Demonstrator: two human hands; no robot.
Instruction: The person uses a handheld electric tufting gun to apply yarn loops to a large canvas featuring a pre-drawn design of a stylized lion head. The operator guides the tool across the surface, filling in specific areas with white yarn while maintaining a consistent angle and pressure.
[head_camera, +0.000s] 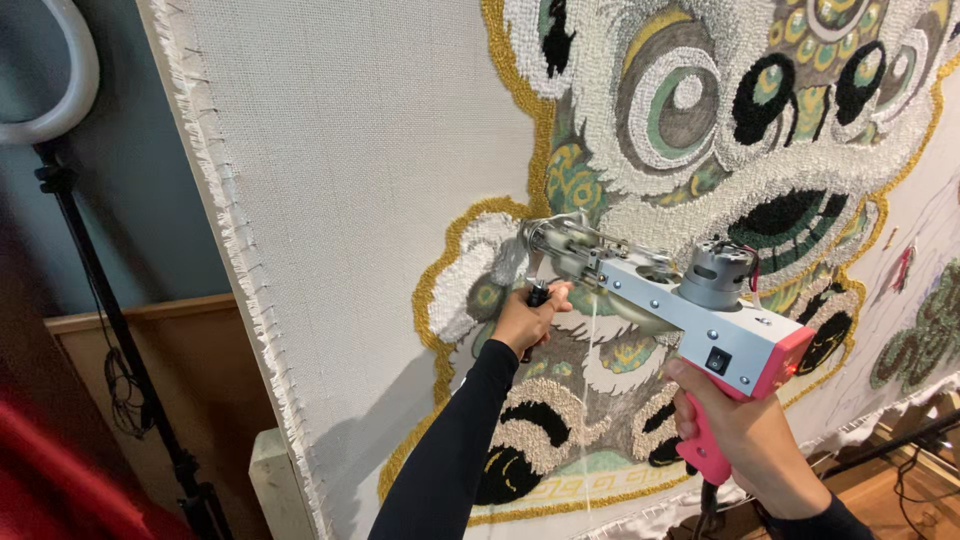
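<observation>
Firmly clamped, the right hand (745, 440) grips the rigid, seemingly weighty tufting gun's (680, 300) pink handle (705, 440) while the left hand (525, 320) closes on its front grip (537, 297) against taut cloth (370, 170).

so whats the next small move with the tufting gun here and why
Probably ease the tufting gun on along the white patch at the design's left edge. Its needle end is pressed to the cloth there, the left hand grips the front handle, the right hand holds the pink grip, and bare backing seems to remain beside the gold outline.
</observation>
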